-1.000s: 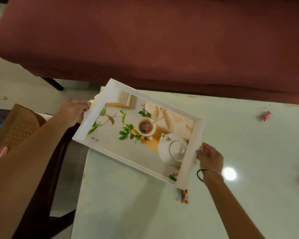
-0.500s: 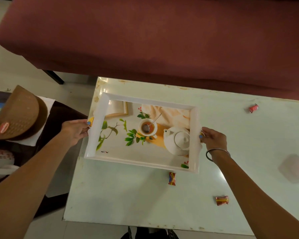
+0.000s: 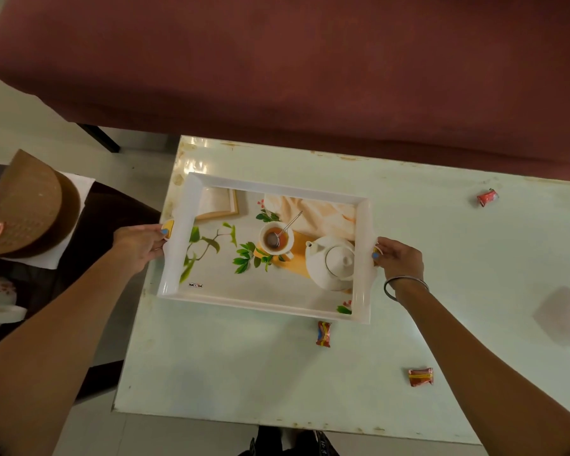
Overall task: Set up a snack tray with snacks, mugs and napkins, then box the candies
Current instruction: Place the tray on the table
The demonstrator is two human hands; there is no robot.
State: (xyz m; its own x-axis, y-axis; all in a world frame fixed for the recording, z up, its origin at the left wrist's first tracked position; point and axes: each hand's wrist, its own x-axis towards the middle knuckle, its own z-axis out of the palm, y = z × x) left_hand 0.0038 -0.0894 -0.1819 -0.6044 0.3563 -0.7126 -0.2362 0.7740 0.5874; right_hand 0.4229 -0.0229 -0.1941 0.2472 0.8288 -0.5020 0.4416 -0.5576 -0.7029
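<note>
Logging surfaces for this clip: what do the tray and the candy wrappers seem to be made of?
The tray looks like glossy white moulded plastic or melamine: thick, smooth, rounded rim, with a printed tea picture on its base. The candy wrappers look like thin shiny foil or plastic film, crinkled and twisted or crimped at the ends. Neither can be confirmed by sight alone.

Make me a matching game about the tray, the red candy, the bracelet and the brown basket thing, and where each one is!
Things:
1. tray
2. red candy
3. bracelet
4. brown basket

Places:
A. on the right wrist
B. off the table, to the left of it
C. held at both ends by the left hand and right hand
D. alone on the table, far right near the back edge

Pairs: 1-C, 2-D, 3-A, 4-B
</note>
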